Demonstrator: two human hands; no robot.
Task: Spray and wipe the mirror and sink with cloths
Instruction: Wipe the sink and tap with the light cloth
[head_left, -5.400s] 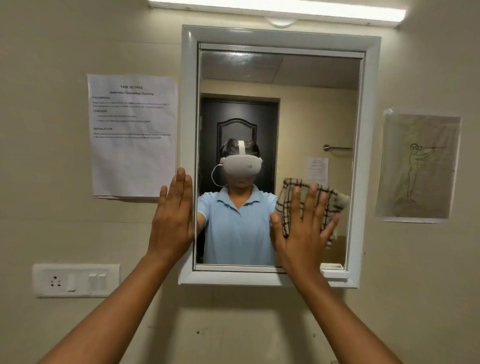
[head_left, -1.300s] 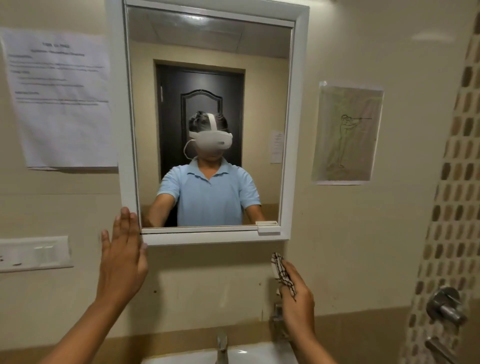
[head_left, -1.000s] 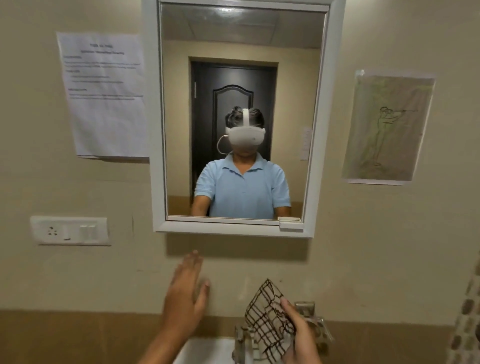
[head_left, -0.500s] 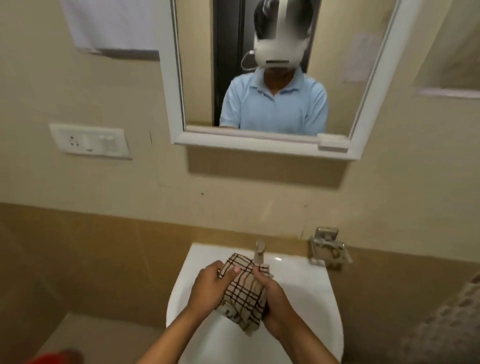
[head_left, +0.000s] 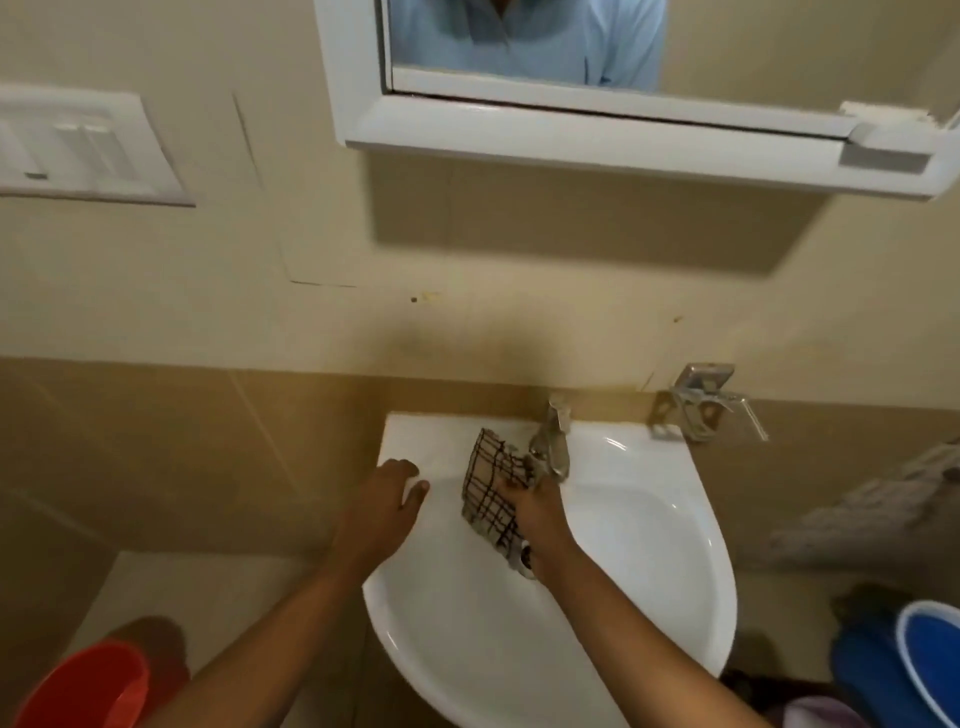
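Observation:
A white sink (head_left: 649, 525) hangs on the wall below me. My right hand (head_left: 535, 512) grips a beige cloth with dark checks (head_left: 488, 493) and holds it inside the basin, just below the metal tap (head_left: 553, 441). My left hand (head_left: 387, 504) rests on the sink's left rim with its fingers loosely bent over the edge, holding nothing. The white-framed mirror (head_left: 597, 137) is at the top of the view, with only its lower edge showing.
A metal soap holder (head_left: 698, 405) is fixed to the wall right of the tap. A switch plate (head_left: 78, 148) is at the upper left. A red bucket (head_left: 83, 686) stands on the floor at the lower left and a blue bucket (head_left: 930, 670) at the lower right.
My view dropped from the mirror to the sink. Both hands came down from the mirror; the left hand let go of the cloth and moved to the rim, while the right carried the cloth under the tap.

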